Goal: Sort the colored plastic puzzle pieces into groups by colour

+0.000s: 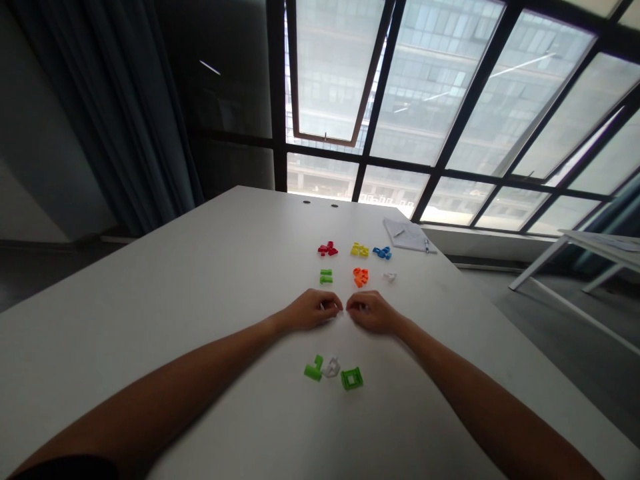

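Note:
My left hand (314, 309) and my right hand (373, 312) rest low over the white table, fingertips facing each other with a narrow gap between. On each, thumb and fingers are closed in a pinch. A tiny pale bit shows by the left fingertips, too small to name; whatever the right fingers hold is hidden. Nearer to me lie a green plastic piece with a rounded tube shape (313, 369), a white angular plastic piece (331, 367) touching or close beside it, and a square green frame piece (352, 379). Just beyond my hands are green pieces (326, 276) and orange pieces (361, 277).
Farther back sit small piles of red pieces (328, 249), yellow pieces (359, 249) and blue pieces (383, 253). White pieces (389, 276) lie right of the orange ones. Papers (409, 235) with pens are at the table's (210, 267) right edge. Windows stand behind; another table (595, 243) is at right.

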`<state>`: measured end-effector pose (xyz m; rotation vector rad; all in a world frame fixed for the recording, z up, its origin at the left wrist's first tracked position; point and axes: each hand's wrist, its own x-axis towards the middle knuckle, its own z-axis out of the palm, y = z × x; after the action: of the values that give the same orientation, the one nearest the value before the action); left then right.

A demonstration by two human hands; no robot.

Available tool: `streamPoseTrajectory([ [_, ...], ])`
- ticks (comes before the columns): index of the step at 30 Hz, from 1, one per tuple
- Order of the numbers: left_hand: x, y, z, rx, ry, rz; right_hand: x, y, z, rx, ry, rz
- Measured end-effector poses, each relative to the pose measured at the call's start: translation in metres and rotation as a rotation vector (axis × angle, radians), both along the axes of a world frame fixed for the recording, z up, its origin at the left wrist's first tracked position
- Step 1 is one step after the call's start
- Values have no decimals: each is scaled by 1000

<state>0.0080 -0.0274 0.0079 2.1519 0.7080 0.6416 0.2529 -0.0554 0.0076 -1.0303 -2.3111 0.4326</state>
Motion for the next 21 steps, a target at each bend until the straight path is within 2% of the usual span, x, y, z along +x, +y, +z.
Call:
streamPoseTrajectory([
  [4,2,3,-2,-6,-29,121,-22,-20,19,-330,-55,292],
  [6,3,5,-4,-4,-33,140,-32,-27,24,-368,-117,377],
  [9,3,6,-5,-3,-32,138,-38,-28,24,-330,-168,427],
  [12,3,6,-6,2,-32,151,-31,-19,18,-275,-149,317],
  [18,5,6,-11,64,-64,186,-7,5,-2,-63,-81,-159],
  [21,6,4,-13,120,-20,201,-5,8,-10,-27,-38,-207],
])
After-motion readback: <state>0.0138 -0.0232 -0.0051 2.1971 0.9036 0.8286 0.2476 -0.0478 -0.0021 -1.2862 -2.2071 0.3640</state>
